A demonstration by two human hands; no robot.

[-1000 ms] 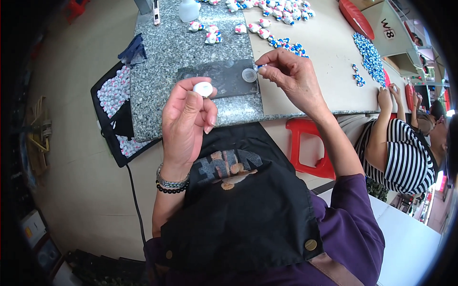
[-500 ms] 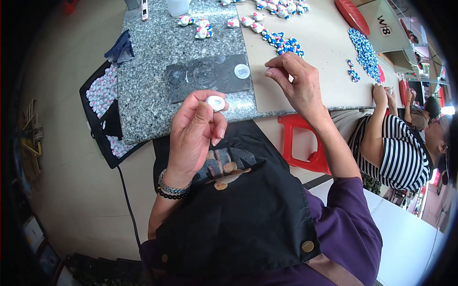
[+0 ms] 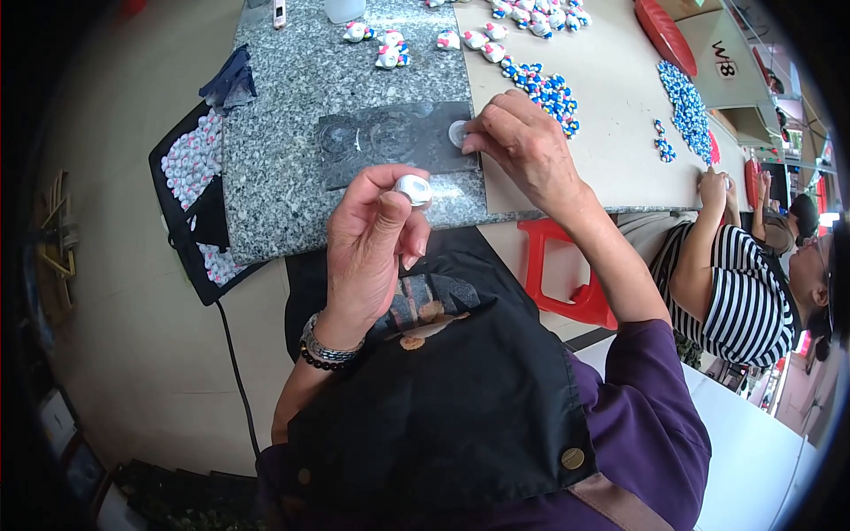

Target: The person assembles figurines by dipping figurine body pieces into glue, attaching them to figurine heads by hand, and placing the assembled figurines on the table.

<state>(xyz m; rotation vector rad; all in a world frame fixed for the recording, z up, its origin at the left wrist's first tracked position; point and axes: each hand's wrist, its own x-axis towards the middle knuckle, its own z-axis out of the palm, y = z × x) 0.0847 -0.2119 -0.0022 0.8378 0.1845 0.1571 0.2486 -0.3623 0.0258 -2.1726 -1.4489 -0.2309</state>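
Note:
Between the thumb and fingers of my left hand is a small white rounded piece with an oval hollow in its face. My right hand is closed in a pinch over a small round whitish dish; its fingertips touch or hover at the dish, and what they hold, if anything, is too small to make out. The dish sits at the right end of a dark, smeared flat slab, which lies on the speckled grey stone tabletop near its front edge.
Small white figures with pink and blue parts stand farther back. Blue-and-white pieces lie right of the slab. White pieces fill a black tray at left. A red stool stands below; a person in stripes works at right.
My right hand has moved left and down from above the brown table surface to the small dish. My left hand has tilted the white piece slightly, keeping its grip.

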